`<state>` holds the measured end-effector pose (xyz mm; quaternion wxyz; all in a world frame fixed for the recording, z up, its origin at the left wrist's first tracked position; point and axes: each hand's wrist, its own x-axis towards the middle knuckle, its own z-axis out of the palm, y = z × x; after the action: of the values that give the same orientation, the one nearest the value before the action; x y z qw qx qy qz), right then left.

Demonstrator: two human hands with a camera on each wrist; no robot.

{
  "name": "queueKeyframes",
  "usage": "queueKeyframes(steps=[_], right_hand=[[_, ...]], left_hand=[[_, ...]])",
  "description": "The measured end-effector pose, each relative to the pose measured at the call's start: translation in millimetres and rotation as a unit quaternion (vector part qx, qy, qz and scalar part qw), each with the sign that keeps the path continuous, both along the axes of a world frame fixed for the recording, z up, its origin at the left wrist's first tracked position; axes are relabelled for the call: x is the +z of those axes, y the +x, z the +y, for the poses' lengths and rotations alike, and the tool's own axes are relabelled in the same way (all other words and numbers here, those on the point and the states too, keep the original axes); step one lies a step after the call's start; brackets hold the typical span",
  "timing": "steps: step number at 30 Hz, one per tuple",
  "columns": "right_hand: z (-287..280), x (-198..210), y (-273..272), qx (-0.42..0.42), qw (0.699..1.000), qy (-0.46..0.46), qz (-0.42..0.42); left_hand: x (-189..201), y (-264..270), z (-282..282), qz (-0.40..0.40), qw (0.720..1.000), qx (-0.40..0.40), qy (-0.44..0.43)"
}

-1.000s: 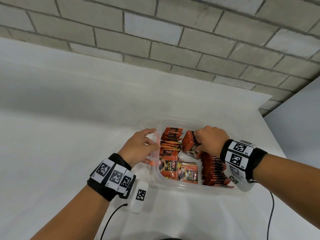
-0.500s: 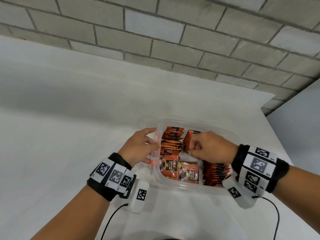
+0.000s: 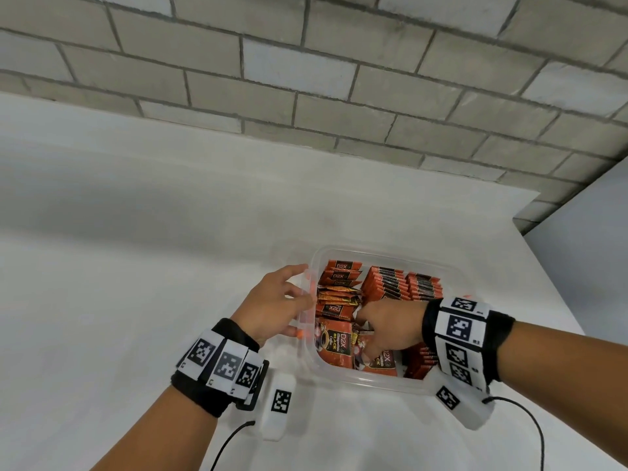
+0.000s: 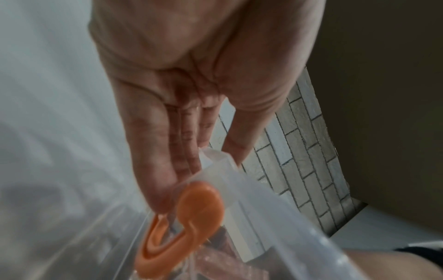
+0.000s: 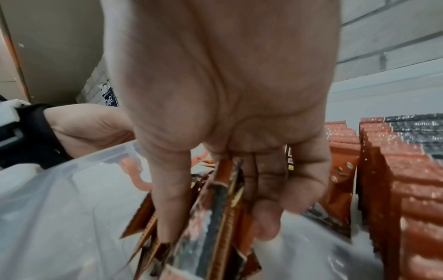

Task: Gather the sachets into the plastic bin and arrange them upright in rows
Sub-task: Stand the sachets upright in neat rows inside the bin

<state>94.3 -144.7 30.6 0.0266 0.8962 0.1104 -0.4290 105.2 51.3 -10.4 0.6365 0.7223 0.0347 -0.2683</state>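
Note:
A clear plastic bin sits on the white table. Orange-and-black sachets stand upright in rows along its far right and near right. More sachets lean in a loose stack at the far left, and others lie flat at the near left. My right hand reaches into the near middle. In the right wrist view it pinches a few sachets between thumb and fingers. My left hand presses straight fingers against the bin's left wall beside the orange clip.
The white table stretches wide to the left and ends at an edge to the right of the bin. A grey brick wall stands behind. Black cables trail from both wrist cameras toward me.
My right hand has left the far upright row, come back toward me and dropped onto the flat sachets, taking hold of a few. My left hand stays on the bin's left wall.

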Motion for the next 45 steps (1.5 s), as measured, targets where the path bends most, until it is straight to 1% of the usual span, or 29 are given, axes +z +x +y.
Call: queueKeyframes(steps=[8,12,22,27,30,32,34,36,37,38,40,42,43,45], right_hand=[[3.5,-1.5,2.5,-0.026,0.999,-0.008,0.035],[4.6,2.0,5.0,-0.03,0.999,-0.01,0.022],[-6.4,5.6,-1.8,-0.083,0.996,0.021,0.001],[-8.5,11.2,-4.2,-0.068,0.998,0.012,-0.009],[-10.7,19.3,-4.4,-0.084,0.996,0.016,0.001],[-14.8,29.5,-2.8,-0.105,0.994,0.033,0.002],[-18.2,41.7,-0.3,-0.133,0.987,0.083,-0.019],[-16.6,50.7,1.4,-0.195,0.964,0.177,-0.012],[-12.3,52.5,1.5,-0.222,0.951,0.213,0.005],[-6.7,51.6,1.3,-0.228,0.946,0.23,0.016],[6.4,41.5,0.2,-0.183,0.962,0.201,0.011],[17.7,28.7,0.7,-0.111,0.985,0.132,-0.023],[22.0,24.0,0.6,-0.079,0.991,0.099,-0.04],[27.5,16.8,-0.3,-0.042,0.995,0.069,-0.061]], left_hand=[[-3.1,1.6,0.0,0.002,1.0,0.002,-0.009],[-4.4,2.1,-0.1,0.005,1.0,0.004,-0.011],[-4.3,1.9,0.4,0.005,1.0,0.005,-0.013],[-3.8,0.9,0.7,0.003,1.0,0.005,-0.017],[-3.3,0.4,0.8,0.004,1.0,0.005,-0.02],[-3.3,0.1,0.9,0.004,1.0,0.005,-0.023],[-3.5,-0.6,0.9,0.001,1.0,0.004,-0.023],[-4.3,-1.0,0.9,0.0,1.0,0.006,-0.026],[-4.7,-1.1,0.8,0.0,1.0,0.007,-0.028],[-4.7,-1.1,0.7,-0.001,1.0,0.007,-0.029],[-4.4,-0.8,0.7,-0.002,1.0,0.006,-0.03],[-4.4,-0.9,1.0,0.001,0.999,0.007,-0.032],[-4.2,-1.1,1.1,0.003,0.999,0.008,-0.035],[-3.7,-1.4,1.4,0.005,0.999,0.008,-0.038]])
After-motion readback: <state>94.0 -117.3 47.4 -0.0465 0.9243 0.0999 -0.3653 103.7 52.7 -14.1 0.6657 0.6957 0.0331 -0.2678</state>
